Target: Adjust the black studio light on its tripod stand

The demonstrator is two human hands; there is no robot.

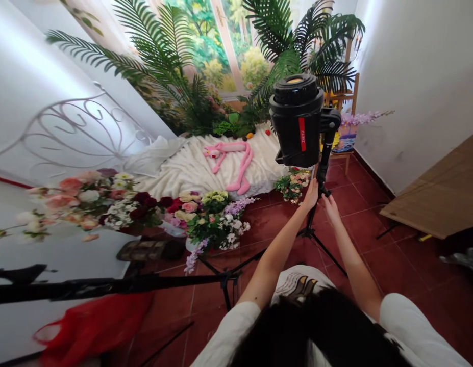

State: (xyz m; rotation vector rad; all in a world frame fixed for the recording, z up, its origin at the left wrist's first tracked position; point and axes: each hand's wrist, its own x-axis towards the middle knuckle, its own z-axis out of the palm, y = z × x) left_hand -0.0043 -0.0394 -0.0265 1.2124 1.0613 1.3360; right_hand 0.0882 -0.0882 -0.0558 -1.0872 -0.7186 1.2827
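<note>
A black studio light [297, 125] with a red label sits atop a black stand [309, 224], in front of me and right of centre. My left hand [312, 193] is closed round the stand's pole just below the light. At a knob on the pole's right side, my right hand [330, 208] has its fingers pressed together on it. The stand's legs spread on the red tiled floor [351, 224] beneath my hands.
A second black stand [226, 278] lies across the lower left. Flower bunches [217, 219] line the bed [190, 168], which bears a pink plush toy [242, 168]. A red bag [94, 326] is at lower left, a brown board [435, 193] at right.
</note>
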